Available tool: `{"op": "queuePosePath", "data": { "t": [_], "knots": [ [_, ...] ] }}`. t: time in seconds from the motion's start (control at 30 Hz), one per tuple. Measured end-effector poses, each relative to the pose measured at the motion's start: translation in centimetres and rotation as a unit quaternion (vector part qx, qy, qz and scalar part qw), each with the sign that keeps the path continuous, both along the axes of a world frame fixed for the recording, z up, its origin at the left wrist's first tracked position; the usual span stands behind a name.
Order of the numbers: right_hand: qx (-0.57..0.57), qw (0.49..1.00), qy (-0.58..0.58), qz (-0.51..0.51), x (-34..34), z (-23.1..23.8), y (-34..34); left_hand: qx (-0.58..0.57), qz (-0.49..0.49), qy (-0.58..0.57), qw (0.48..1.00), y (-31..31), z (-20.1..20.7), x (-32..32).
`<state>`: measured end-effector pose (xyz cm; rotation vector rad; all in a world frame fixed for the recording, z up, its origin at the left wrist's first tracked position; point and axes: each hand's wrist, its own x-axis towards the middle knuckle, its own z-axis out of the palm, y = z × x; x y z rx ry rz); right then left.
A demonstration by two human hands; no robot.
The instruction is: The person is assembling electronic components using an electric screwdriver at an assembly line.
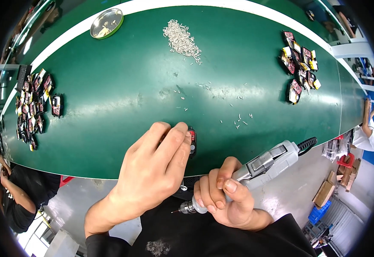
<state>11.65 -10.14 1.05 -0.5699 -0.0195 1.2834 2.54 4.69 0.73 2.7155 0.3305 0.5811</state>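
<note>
My left hand (155,165) is near the table's front edge, its fingers bent and pressed together over a small black case with a red circuit board (193,141). The fingers cover the left side of that case, so only its right part shows. In my right hand (227,195) is a grey electric screwdriver (268,162), gripped round its body. Its cord end points up to the right, and its bit (175,211) points left, below my left wrist and off the table. The bit is apart from the case.
The green table (131,77) bears a heap of small screws (180,40) and loose screws (239,122). Similar cases are clustered at left (32,105) and right (299,64). A round metal dish (120,20) is far left. Other people's arms (20,195) show at the sides.
</note>
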Motion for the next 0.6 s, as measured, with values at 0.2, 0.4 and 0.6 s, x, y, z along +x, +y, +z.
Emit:
{"op": "queuePosePath", "data": {
  "t": [0.2,0.4,0.6],
  "knots": [
    [-0.065,0.998,-0.007,-0.019,-0.9,-0.5,0.0,0.033,-0.038,-0.005,0.999,-1.8,0.2,0.3],
    [-0.082,0.996,-0.030,-0.027,-0.8,-0.5,-0.3,0.086,-0.019,-0.006,0.996,-2.6,-0.1,0.4],
    [-0.062,0.997,-0.035,-0.009,-0.1,-0.6,-0.4,0.084,-0.010,0.045,0.995,-3.2,0.4,-0.1]
  ]
}}
